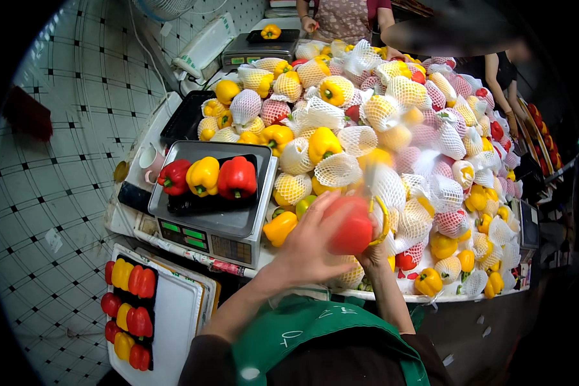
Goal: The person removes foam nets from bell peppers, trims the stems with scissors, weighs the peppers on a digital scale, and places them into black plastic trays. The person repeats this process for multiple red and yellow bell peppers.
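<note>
Nearest: green apron [315, 328], forearms up over the tabletop's near edge [457, 298], about mid-length. Left hand [302, 248] holds a red bell pepper [352, 225], fingers spread along its left side. Right hand [374, 254] grips a yellow loop handle [386, 222]; blur hides the rest of that tool, and I cannot tell whether this hand bears on the pepper too.

Key relation: pepper sits between the hands, raised above the near edge; left hand covers more of it, loop just beside its right side. Long axis seems to run away from the body, though blur makes this unsure.

Left of the hands, toward the tabletop's near-left corner: digital scale [231, 248], black tray [202, 202] on its pan, three peppers [202, 176] in a row.

Beyond: pile of peppers [379, 112], many in foam nets. Far edge: a co-worker [344, 19].
</note>
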{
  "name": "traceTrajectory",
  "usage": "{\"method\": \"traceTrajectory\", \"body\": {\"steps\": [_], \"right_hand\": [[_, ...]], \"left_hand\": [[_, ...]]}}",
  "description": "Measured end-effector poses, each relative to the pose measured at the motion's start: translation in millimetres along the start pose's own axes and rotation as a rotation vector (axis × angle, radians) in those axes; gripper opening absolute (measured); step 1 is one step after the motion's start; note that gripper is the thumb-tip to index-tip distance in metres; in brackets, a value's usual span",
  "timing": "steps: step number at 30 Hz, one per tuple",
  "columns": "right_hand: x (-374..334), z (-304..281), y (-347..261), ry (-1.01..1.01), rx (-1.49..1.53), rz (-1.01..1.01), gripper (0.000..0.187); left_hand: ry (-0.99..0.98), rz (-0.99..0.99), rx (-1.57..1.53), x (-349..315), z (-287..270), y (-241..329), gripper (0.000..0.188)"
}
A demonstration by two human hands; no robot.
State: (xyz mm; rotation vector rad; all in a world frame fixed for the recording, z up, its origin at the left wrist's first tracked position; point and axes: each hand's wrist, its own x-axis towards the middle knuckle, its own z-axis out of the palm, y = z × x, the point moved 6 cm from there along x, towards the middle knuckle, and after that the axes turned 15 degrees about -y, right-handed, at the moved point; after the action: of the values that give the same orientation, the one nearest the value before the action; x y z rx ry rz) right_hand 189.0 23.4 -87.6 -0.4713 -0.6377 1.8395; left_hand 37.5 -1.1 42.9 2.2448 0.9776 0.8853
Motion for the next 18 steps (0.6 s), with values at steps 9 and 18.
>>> {"method": "traceTrajectory", "body": {"steps": [9,18], "right_hand": [[10.3,23.3,-29.1,0.046,-0.609,-0.114,0.03],[7.1,9.6,-39.7,-0.044,-1.033,-0.071,0.04]], "left_hand": [[0.331,-0.252,-1.301,-26.3,26.6,-81.7,0.082],[0.727,-0.166,-1.44,-52.4,-0.9,-93.3,0.081]]}}
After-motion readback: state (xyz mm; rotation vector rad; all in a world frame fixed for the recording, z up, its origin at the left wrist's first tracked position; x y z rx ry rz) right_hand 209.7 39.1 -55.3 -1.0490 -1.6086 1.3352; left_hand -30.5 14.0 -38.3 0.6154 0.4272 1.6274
